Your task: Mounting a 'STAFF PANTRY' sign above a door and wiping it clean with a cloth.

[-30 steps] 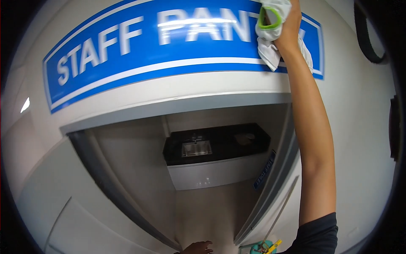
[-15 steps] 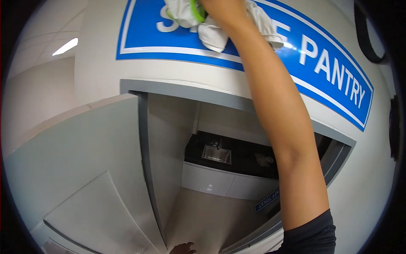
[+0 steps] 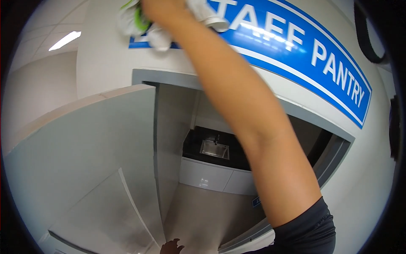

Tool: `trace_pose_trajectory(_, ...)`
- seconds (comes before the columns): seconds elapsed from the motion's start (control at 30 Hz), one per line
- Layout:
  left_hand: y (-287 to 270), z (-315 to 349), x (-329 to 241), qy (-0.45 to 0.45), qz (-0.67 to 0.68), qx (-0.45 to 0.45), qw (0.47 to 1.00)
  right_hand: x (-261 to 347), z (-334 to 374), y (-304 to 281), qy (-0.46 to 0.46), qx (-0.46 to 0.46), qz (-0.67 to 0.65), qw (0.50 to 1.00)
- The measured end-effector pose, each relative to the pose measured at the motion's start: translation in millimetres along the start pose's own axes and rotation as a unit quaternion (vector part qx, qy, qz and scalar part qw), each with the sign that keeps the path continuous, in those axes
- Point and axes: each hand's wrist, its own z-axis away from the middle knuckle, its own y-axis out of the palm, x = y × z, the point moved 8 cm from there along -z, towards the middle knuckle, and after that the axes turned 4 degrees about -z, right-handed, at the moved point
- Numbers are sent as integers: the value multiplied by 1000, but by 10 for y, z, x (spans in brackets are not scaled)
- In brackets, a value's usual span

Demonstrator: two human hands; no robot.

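Chg: R hand (image 3: 164, 9) + white cloth (image 3: 126, 20) went from R end of blue sign (image 3: 287, 55) to L end within the last sec; lettering to the R now uncovered, so prob. little sign left that side. Grip: R hand closed on bunched cloth, fingertips cropped at top. Cloth over sign's lower L corner, partly past its L edge onto wall (image 3: 99, 55). L hand (image 3: 171, 247) low, fingers loosely apart, nothing visible in it. Room: bare wall L of sign; door frame (image 3: 169, 77) just below sign's btm edge; door (image 3: 93, 139) open, lower L.
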Motion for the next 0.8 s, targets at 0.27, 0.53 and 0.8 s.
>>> trace_pose_trajectory(0.27,-22,112,-536,-1,19,87,996,185,537,-437,-113,74,-120,984)
trace_pose_trajectory(0.53,200,242,-980,-47,86,260,961,-1428,982,-2312,-60,109,19,992)
trace_pose_trajectory(0.8,339,-361,-1319,174,-44,194,964,-3135,1737,-4280,181,194,172,949)
